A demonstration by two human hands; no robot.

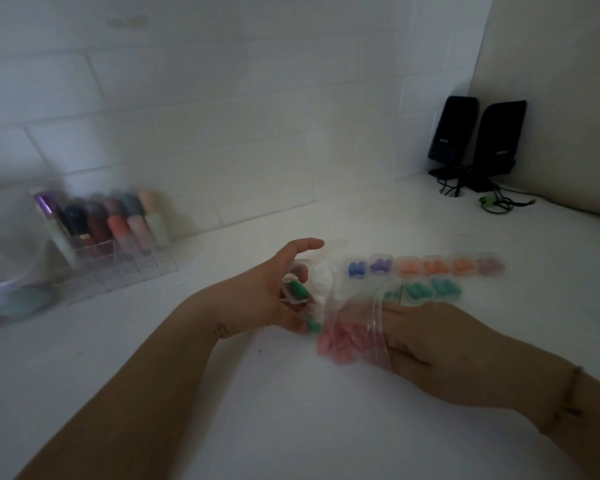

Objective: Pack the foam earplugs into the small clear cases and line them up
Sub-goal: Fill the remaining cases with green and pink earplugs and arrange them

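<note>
My left hand (274, 292) holds a small clear case (296, 292) with a green earplug in it; a second green earplug (313, 326) shows at its lower fingers. My right hand (440, 344) reaches into a clear plastic bag (354, 327) that holds pink earplugs (336, 344); its fingers are hidden by the bag and blurred. On the white counter beyond, filled cases stand in a row: blue (356, 269), purple (380, 265), several orange (433, 266). A shorter row of teal-filled cases (430, 289) lies in front of it.
A clear acrylic organiser with coloured bottles (111, 230) stands at the back left, next to a clear container (4, 258) at the left edge. Two black speakers (475, 140) with cables sit in the far right corner. A white tiled wall (201, 116) backs the counter.
</note>
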